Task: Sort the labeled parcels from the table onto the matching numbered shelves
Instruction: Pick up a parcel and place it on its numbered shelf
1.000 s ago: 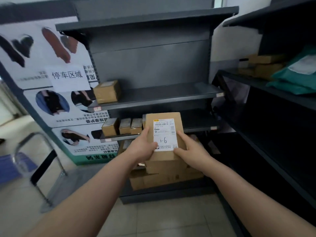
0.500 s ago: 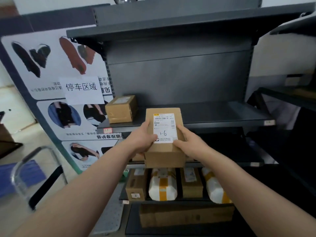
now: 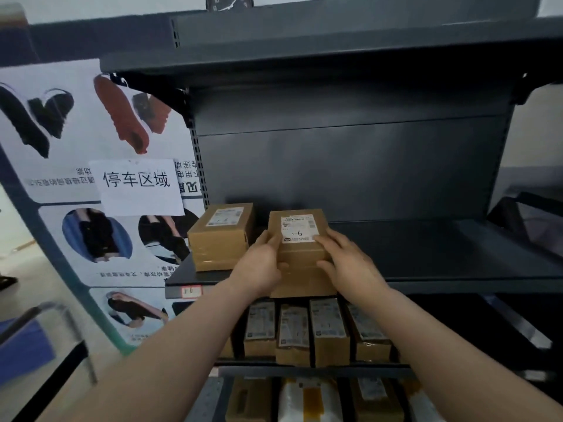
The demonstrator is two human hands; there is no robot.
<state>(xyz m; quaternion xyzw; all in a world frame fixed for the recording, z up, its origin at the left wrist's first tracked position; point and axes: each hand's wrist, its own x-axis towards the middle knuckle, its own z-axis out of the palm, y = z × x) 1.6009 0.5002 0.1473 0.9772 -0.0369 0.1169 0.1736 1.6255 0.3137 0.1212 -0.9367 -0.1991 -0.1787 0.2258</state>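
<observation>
A brown cardboard parcel (image 3: 300, 263) with a white label handwritten "9-1" sits at the front edge of a dark grey shelf (image 3: 426, 254), its near end overhanging the lip. My left hand (image 3: 259, 263) grips its left side and my right hand (image 3: 347, 263) grips its right side, thumbs on top. Just to its left on the same shelf stands a second labeled brown parcel (image 3: 221, 236). A small red-marked tag (image 3: 191, 291) is stuck on the shelf's front lip at the left.
The shelf below holds a row of several brown parcels (image 3: 316, 330); lower still lie more boxes and white-yellow bags (image 3: 307, 400). A poster board with a paper sign (image 3: 137, 185) stands left. A metal cart frame (image 3: 45, 345) is at bottom left. Another rack (image 3: 530, 226) stands right.
I have moved closer and lifted the parcel from chest height onto the shelf, beside the other box. Both hands kept their grip.
</observation>
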